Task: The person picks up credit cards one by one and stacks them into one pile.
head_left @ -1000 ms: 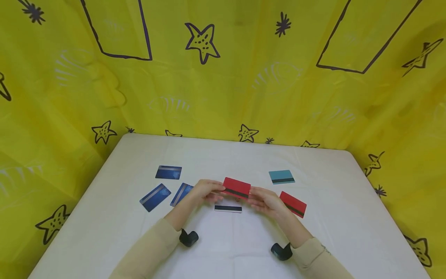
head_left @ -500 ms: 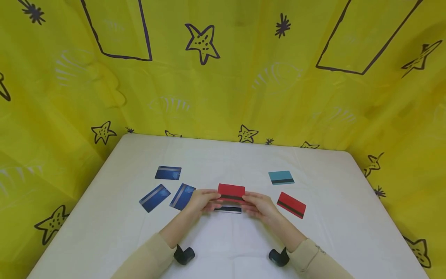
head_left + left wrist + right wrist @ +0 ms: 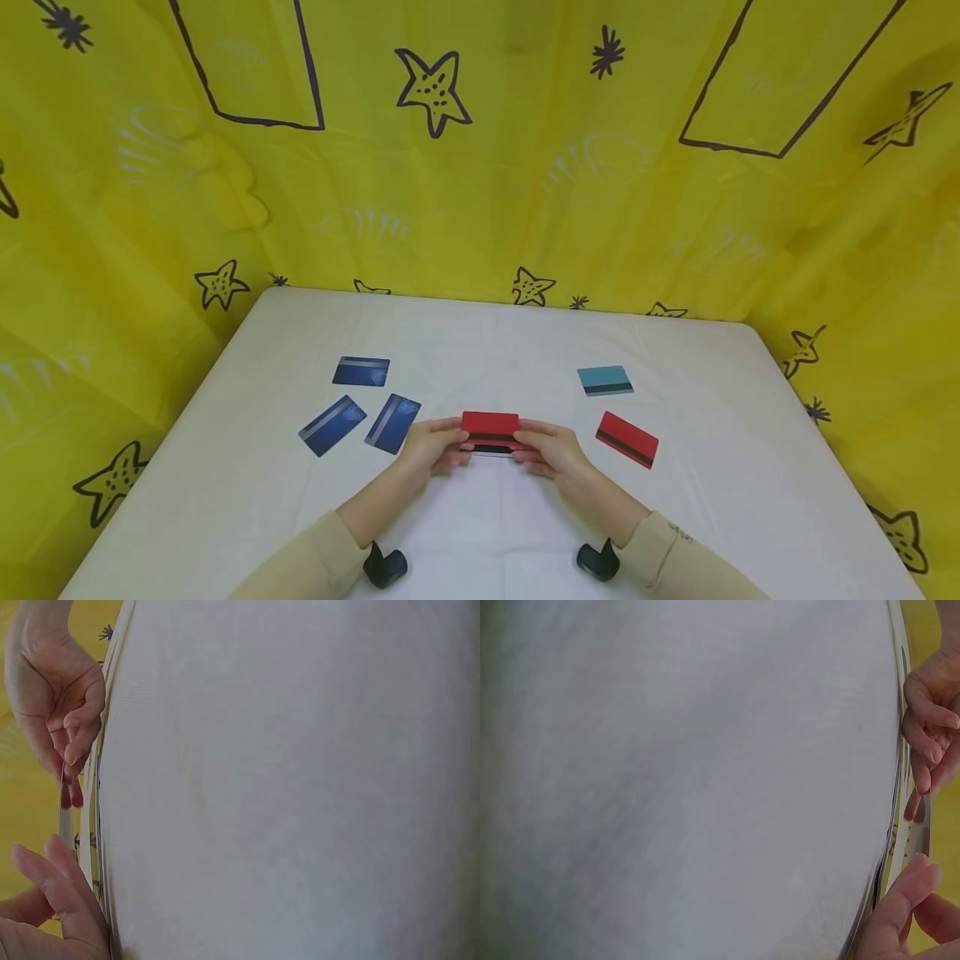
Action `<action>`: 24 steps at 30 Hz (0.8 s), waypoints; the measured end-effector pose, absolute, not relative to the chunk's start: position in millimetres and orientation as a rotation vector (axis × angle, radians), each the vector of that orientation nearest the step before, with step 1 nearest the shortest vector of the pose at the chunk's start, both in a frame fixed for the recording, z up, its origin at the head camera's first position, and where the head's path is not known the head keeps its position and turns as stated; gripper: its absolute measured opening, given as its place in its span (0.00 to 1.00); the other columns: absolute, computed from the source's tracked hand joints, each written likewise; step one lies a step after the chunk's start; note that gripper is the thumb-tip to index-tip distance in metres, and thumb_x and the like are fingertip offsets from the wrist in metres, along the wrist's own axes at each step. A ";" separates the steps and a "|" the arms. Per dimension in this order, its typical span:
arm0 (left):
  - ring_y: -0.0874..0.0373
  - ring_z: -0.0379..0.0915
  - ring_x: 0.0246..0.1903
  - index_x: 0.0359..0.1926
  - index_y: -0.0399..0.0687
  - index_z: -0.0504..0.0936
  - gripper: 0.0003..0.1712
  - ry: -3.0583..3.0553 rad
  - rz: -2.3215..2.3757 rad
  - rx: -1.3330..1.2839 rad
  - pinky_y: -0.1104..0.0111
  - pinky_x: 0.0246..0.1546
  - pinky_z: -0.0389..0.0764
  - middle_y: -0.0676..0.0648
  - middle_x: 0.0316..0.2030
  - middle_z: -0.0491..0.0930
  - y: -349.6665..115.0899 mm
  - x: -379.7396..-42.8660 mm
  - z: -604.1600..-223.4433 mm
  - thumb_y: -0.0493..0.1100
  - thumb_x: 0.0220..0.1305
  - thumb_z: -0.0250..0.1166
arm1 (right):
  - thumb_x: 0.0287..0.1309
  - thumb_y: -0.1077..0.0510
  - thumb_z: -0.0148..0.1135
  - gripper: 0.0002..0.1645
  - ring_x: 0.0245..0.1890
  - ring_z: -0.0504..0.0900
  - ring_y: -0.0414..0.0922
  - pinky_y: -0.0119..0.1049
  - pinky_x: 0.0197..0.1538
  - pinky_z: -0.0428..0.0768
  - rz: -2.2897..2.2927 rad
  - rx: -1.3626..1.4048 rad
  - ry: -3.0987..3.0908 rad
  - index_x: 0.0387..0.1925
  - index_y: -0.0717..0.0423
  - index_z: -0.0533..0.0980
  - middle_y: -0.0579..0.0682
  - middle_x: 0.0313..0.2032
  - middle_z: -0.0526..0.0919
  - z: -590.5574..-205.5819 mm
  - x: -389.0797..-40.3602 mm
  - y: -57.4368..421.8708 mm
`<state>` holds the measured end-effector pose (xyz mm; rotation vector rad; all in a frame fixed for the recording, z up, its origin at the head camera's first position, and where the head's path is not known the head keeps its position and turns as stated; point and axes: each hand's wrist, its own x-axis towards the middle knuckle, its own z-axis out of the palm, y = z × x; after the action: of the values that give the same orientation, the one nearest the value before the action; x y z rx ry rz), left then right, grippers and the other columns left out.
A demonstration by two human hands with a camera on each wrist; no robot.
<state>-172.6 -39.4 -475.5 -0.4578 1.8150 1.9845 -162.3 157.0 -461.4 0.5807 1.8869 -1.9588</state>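
A red card (image 3: pixel 490 422) with a black stripe is held level between both hands, just above the table. My left hand (image 3: pixel 433 444) pinches its left edge between thumb and fingers, and my right hand (image 3: pixel 553 447) pinches the right edge. Partly covered beneath it is a white-edged card (image 3: pixel 492 451) with a black stripe. The left wrist view catches the held card (image 3: pixel 66 825) almost edge-on, spanning from one hand to the other. From the right wrist the same card (image 3: pixel 921 829) appears as a thin strip between the fingertips.
Three blue cards, one of them the upper blue card (image 3: pixel 361 372), lie to the left. On the right are a teal card (image 3: pixel 605 381) and a second red card (image 3: pixel 627 439). A yellow patterned curtain (image 3: pixel 480 183) surrounds the white table (image 3: pixel 495 517) at the back and sides.
Both hands have brought the red card down and slightly left, toward me, and levelled it from a tilt. It now overlaps the white-edged card in view. The loose cards stay put.
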 end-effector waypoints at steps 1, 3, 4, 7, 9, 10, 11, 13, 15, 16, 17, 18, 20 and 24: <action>0.60 0.80 0.19 0.57 0.35 0.72 0.25 1.815 1.987 -0.453 0.78 0.14 0.75 0.41 0.29 0.84 -39.3 -172.4 -476.1 0.34 0.57 0.62 | 0.55 0.60 0.61 0.25 0.21 0.83 0.41 0.26 0.23 0.78 -1.957 0.584 1.887 0.55 0.65 0.71 0.50 0.25 0.84 -461.4 -162.1 156.8; 0.60 0.80 0.18 0.58 0.36 0.71 0.26 1.822 1.984 -0.446 0.78 0.15 0.75 0.41 0.28 0.84 -39.1 -172.0 -476.2 0.34 0.57 0.61 | 0.55 0.60 0.61 0.25 0.21 0.83 0.41 0.26 0.24 0.78 -1.948 0.585 1.892 0.55 0.65 0.71 0.51 0.25 0.84 -461.7 -161.8 156.5; 0.60 0.80 0.18 0.59 0.36 0.70 0.26 1.824 1.984 -0.441 0.78 0.15 0.75 0.41 0.28 0.84 -39.1 -171.6 -476.0 0.34 0.58 0.61 | 0.56 0.60 0.60 0.25 0.22 0.83 0.41 0.27 0.24 0.79 -1.942 0.586 1.897 0.55 0.65 0.71 0.51 0.25 0.84 -461.6 -161.7 156.3; 0.61 0.80 0.18 0.59 0.36 0.69 0.26 1.835 1.979 -0.430 0.79 0.14 0.75 0.42 0.27 0.83 -38.7 -170.4 -475.2 0.34 0.58 0.60 | 0.56 0.59 0.60 0.26 0.22 0.83 0.41 0.27 0.25 0.79 -1.921 0.602 1.912 0.56 0.63 0.71 0.51 0.26 0.84 -462.1 -161.9 156.0; 0.61 0.79 0.17 0.59 0.35 0.69 0.26 1.841 1.980 -0.423 0.79 0.14 0.74 0.42 0.26 0.83 -38.8 -169.4 -474.9 0.33 0.59 0.60 | 0.57 0.59 0.60 0.25 0.22 0.83 0.41 0.27 0.25 0.79 -1.908 0.607 1.925 0.56 0.63 0.71 0.51 0.26 0.84 -462.5 -162.1 155.7; 0.61 0.79 0.17 0.59 0.34 0.69 0.26 1.845 1.981 -0.415 0.79 0.14 0.74 0.42 0.26 0.83 -38.9 -168.9 -475.2 0.33 0.59 0.59 | 0.57 0.59 0.60 0.25 0.22 0.83 0.42 0.27 0.25 0.79 -1.904 0.609 1.933 0.56 0.62 0.71 0.51 0.26 0.84 -462.8 -162.2 155.5; 0.61 0.79 0.17 0.59 0.34 0.69 0.26 1.846 1.980 -0.412 0.79 0.14 0.74 0.42 0.26 0.83 -38.9 -168.6 -475.5 0.33 0.59 0.59 | 0.57 0.59 0.60 0.25 0.22 0.83 0.42 0.27 0.25 0.79 -1.899 0.610 1.939 0.56 0.62 0.71 0.52 0.25 0.84 -463.2 -162.3 155.3; 0.61 0.79 0.16 0.59 0.33 0.69 0.26 1.844 1.982 -0.407 0.79 0.14 0.74 0.42 0.25 0.83 -39.1 -168.3 -476.2 0.32 0.58 0.59 | 0.56 0.60 0.60 0.25 0.21 0.83 0.42 0.27 0.24 0.79 -1.892 0.614 1.948 0.56 0.62 0.71 0.52 0.25 0.84 -463.7 -162.5 155.0; 0.61 0.79 0.16 0.58 0.32 0.69 0.25 1.853 1.980 -0.395 0.79 0.13 0.74 0.42 0.24 0.83 -39.3 -168.5 -477.2 0.32 0.58 0.59 | 0.56 0.61 0.60 0.24 0.20 0.83 0.42 0.27 0.23 0.79 -1.887 0.612 1.954 0.56 0.62 0.71 0.52 0.25 0.84 -463.9 -162.9 154.9; 0.61 0.78 0.15 0.58 0.32 0.69 0.25 1.858 1.981 -0.384 0.79 0.13 0.74 0.42 0.23 0.83 -39.5 -168.7 -477.5 0.32 0.58 0.59 | 0.56 0.61 0.60 0.24 0.20 0.82 0.42 0.27 0.23 0.78 -1.886 0.609 1.957 0.56 0.62 0.71 0.52 0.24 0.84 -464.1 -163.1 155.0; 0.61 0.78 0.15 0.58 0.32 0.70 0.25 1.863 1.977 -0.381 0.79 0.13 0.74 0.42 0.23 0.83 -39.6 -169.0 -477.4 0.32 0.58 0.59 | 0.56 0.61 0.60 0.24 0.19 0.82 0.42 0.27 0.23 0.78 -1.884 0.605 1.960 0.56 0.62 0.72 0.52 0.24 0.84 -464.3 -163.3 155.1; 0.62 0.78 0.15 0.57 0.32 0.70 0.24 1.870 1.975 -0.371 0.79 0.12 0.73 0.42 0.23 0.82 -39.9 -169.3 -477.4 0.32 0.58 0.59 | 0.55 0.61 0.60 0.24 0.19 0.82 0.42 0.27 0.22 0.78 -1.883 0.599 1.965 0.55 0.62 0.72 0.53 0.24 0.84 -464.4 -163.5 155.3; 0.62 0.77 0.14 0.57 0.31 0.71 0.24 1.890 1.962 -0.350 0.79 0.12 0.73 0.42 0.22 0.82 -40.5 -170.1 -477.2 0.32 0.58 0.60 | 0.55 0.62 0.61 0.24 0.18 0.82 0.42 0.26 0.21 0.77 -1.878 0.583 1.977 0.55 0.63 0.72 0.53 0.24 0.84 -464.7 -163.8 155.8; 0.62 0.76 0.13 0.56 0.30 0.71 0.24 1.923 1.921 -0.324 0.80 0.10 0.71 0.42 0.22 0.82 -41.6 -172.2 -477.4 0.31 0.56 0.61 | 0.54 0.62 0.61 0.24 0.16 0.81 0.41 0.25 0.19 0.76 -1.856 0.553 2.001 0.54 0.63 0.73 0.53 0.23 0.83 -464.6 -164.0 157.3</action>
<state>-172.2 -41.6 -477.4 -0.3236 1.9231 1.9212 -164.0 157.3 -464.6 0.5526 2.0007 -1.8557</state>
